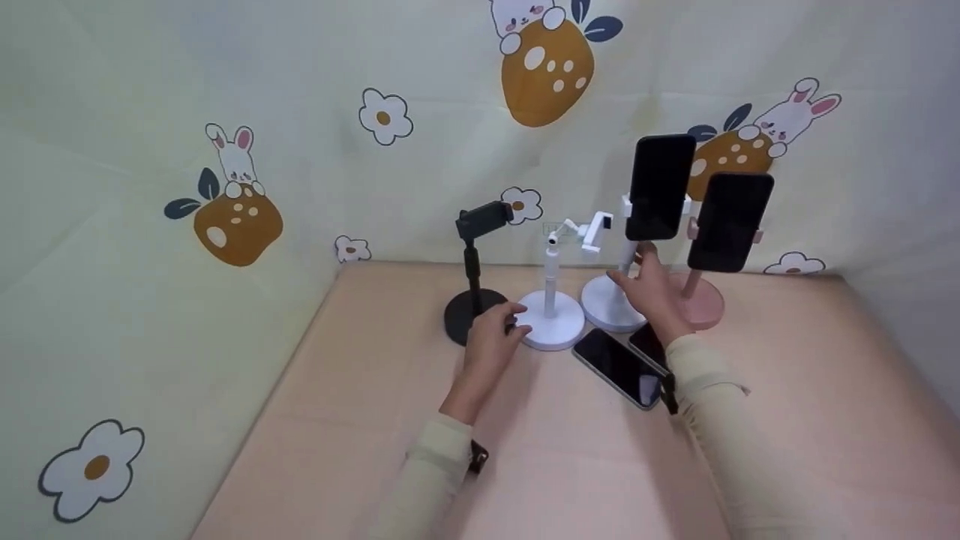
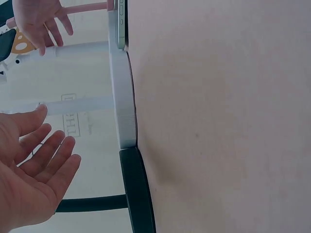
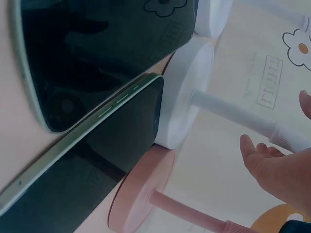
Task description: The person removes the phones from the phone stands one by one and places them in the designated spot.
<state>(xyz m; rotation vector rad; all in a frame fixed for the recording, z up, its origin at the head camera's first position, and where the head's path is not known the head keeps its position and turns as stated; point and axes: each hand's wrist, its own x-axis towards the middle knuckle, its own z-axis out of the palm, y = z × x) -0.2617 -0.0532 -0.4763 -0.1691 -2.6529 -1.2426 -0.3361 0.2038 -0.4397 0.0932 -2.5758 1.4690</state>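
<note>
Our right grip [image 1: 654, 292] is held wide around the pole of the taller white plastic stand with a round base [image 1: 602, 306], fingers and thumb parted; we cannot tell whether they touch it. That stand is near the far edge of the peach-coloured surface [image 1: 360, 420], right of the edge's middle. Its clamp carries a black slab-shaped phone [image 1: 660, 187] high up, so we judge it top-heavy: a careless knock or a grab low on the pole could tip it.

Our left grip [image 1: 491, 341], wide and relaxed with nothing in it, is beside the shorter white plastic stand with a bare, tilted clamp [image 1: 550, 304]. A clumsy close might nudge that base into its taller neighbour.

Towards the far right corner, a pink plastic round-based stand [image 1: 703, 304] raises another black slab-shaped phone [image 1: 731, 221]; our right hand could bump its pole on withdrawing. Towards the far left corner, a matt black stand [image 1: 472, 270] risks a brush from our left knuckles. Nearer the front edge, our cream right sleeve [image 1: 712, 382] could drag two flat dark phones [image 1: 619, 367] askew.
</note>
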